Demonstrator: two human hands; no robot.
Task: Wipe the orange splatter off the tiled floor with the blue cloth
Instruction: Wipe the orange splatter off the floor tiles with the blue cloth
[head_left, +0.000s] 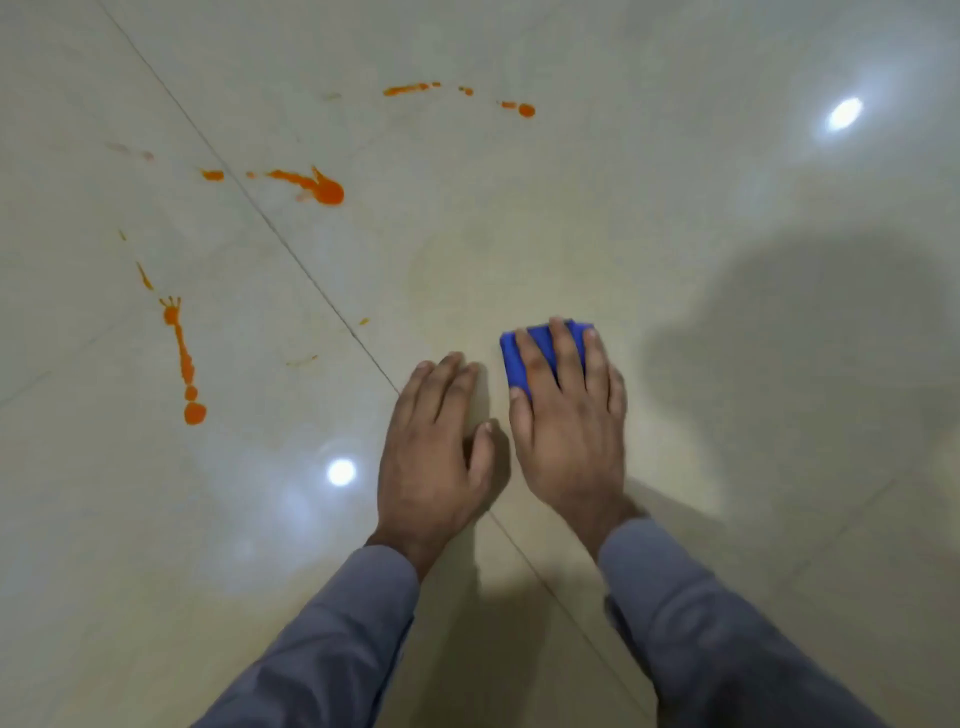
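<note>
A folded blue cloth (519, 358) lies on the glossy beige tiled floor (519, 234) under my right hand (566, 421), whose straight fingers press down on it. My left hand (434, 452) rests flat on the floor just left of it, fingers straight, holding nothing. Orange splatter marks the floor to the left and ahead: a long streak with blobs (184, 358) at the left, a larger blot (317, 187) further up, and a thin trail of drops (462, 93) at the far side. The cloth is apart from all of these.
A grout line (270, 223) runs diagonally from the upper left down between my arms. Ceiling lights reflect as bright spots (341, 472) on the tiles. A dark shadow falls on the floor at the right.
</note>
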